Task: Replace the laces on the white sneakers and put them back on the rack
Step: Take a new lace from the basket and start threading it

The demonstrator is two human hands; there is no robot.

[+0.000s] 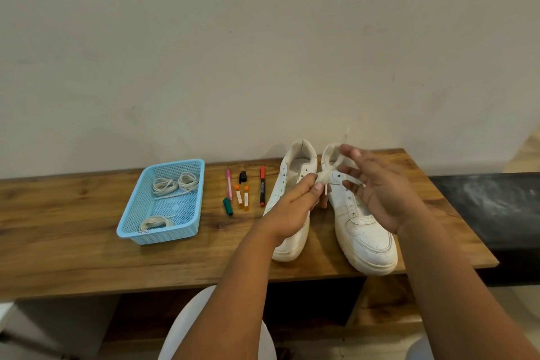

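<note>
Head view: two white sneakers (336, 213) stand side by side on wooden bench (73, 242), right of blue basket (163, 202). Left hand (292, 207) pinches bunched white lace (323, 177) above the sneakers; right hand (377, 187) spread wide w/ lace looped over fingers. Spare laces (175, 184) lie in basket; markers (245, 190) btwn basket & sneakers.

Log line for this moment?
left hand: pinches lace | right hand: open, lace looped | sneakers: unlaced | basket: three laces
</note>
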